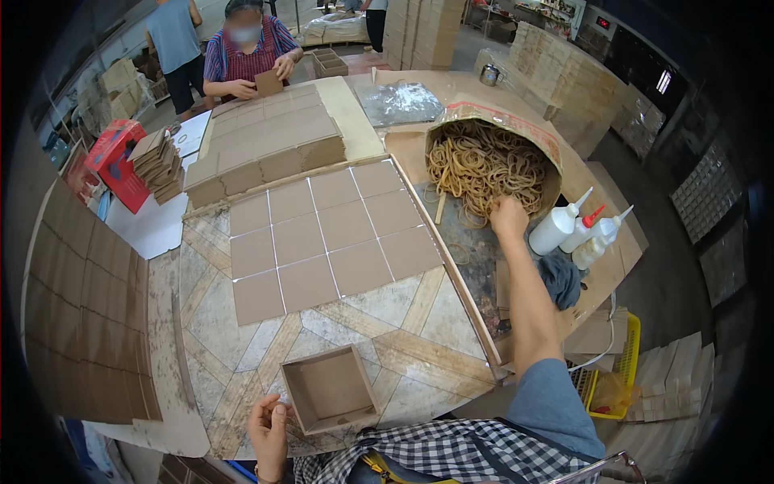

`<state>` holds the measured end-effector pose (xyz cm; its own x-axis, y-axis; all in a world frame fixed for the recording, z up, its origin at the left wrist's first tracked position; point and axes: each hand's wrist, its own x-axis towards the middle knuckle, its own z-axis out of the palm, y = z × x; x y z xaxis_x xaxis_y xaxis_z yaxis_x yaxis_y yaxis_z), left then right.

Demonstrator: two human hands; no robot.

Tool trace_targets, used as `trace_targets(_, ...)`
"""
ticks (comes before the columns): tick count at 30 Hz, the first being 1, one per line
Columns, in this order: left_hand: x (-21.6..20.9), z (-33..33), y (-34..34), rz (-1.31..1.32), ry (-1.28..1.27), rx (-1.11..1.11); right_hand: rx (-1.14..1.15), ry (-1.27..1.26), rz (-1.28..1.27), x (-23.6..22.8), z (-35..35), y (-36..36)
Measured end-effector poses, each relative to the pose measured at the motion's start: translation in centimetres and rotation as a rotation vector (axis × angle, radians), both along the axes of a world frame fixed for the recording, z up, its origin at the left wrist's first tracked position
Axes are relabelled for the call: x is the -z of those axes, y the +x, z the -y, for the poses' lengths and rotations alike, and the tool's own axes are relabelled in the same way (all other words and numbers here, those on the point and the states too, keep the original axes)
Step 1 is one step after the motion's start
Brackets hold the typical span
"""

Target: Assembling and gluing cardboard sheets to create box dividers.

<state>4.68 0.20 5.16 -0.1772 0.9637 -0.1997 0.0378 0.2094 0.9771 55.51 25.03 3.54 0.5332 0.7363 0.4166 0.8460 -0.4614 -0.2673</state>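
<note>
A square, open-topped brown cardboard box (330, 389) sits on the table right in front of me. Close by its left wall is my left hand (268, 427), fingers loosely bent and apart, thumb up, gripping nothing that I can see. My right arm stretches far to the right, where my right hand (509, 216) is closed at the lower edge of a heap of tan rubber bands (492, 165). Its fingertips are partly hidden among the bands. The heap fills a sack (551, 153) lying on its side. Flat brown cardboard squares (322, 234) lie in rows, with white glue lines along their joints.
Wooden strips (447, 262) border the squares. White squeeze bottles (554, 230) and a dark cloth (560, 280) stand right of my arm. Cardboard stacks (266, 157) rise beyond; a tall stack (85, 323) stands left. Across the table, a person (250, 56) holds a cardboard piece.
</note>
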Motion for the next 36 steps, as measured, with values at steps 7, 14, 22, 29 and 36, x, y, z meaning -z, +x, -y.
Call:
trace_targets(7,-1.2,-1.5,-0.3,-0.038,0.092,-0.01,-0.044,0.225,0.003,-4.0,3.1,0.6)
trace_targets(14,-2.6,-1.8,-0.5,-0.054,0.231,-0.041,-0.14,0.381,-0.196,-4.4,3.5,-0.6)
trace_targets(22,-8.8,-6.7,1.6,-0.318,0.612,0.387,-1.131,-0.164,-1.049,-10.4,12.8,-25.3)
trace_targets(29,-9.1,-6.2,1.5,-0.431,0.563,0.292,-1.249,-0.062,-0.799,-12.1,17.3,-31.5)
trace_targets(36,-4.1,1.1,-3.5,-0.648,0.53,0.287,-1.012,-0.118,-0.361,-9.5,23.3,-24.2)
